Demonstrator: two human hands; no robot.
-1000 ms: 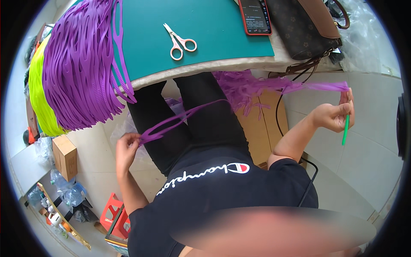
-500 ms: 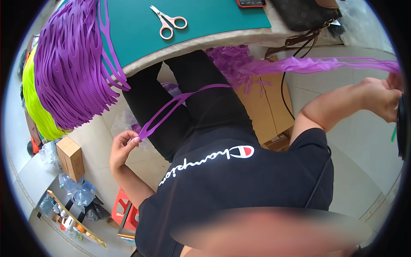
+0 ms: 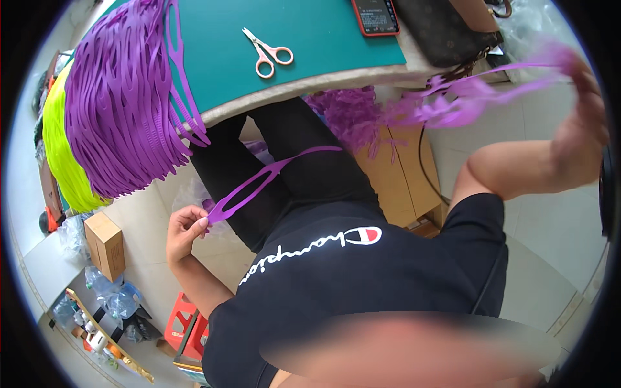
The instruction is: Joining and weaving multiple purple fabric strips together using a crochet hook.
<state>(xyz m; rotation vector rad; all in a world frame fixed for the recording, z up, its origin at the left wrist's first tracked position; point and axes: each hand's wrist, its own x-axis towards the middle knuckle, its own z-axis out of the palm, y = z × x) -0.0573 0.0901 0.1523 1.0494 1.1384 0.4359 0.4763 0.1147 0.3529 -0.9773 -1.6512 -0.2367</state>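
My left hand (image 3: 187,231) pinches one end of a purple rubber strap (image 3: 242,191), which has a long slot and lies slanting across my black-trousered lap. Raised at the far right, my right hand (image 3: 585,129) is smeared by motion. From its fingertips a bunch of thin purple strands (image 3: 459,107) trails left toward a tangled purple heap (image 3: 349,116) by the table edge. A thick stack of similar purple straps (image 3: 123,97) hangs over the table's left edge, beside a bundle of bright yellow-green straps (image 3: 61,149).
Pink-handled scissors (image 3: 268,55) lie spread on the green mat (image 3: 323,52), with a red-cased phone (image 3: 376,16) and a brown bag (image 3: 436,32) to their right. A cardboard box (image 3: 105,246) and a red stool (image 3: 187,326) stand at left. Another carton (image 3: 404,174) sits under the table.
My right hand has risen and shifted slightly, its strands now loose and swinging rather than drawn straight. My left hand keeps its pinch on the strap. The table sits a little lower in view.
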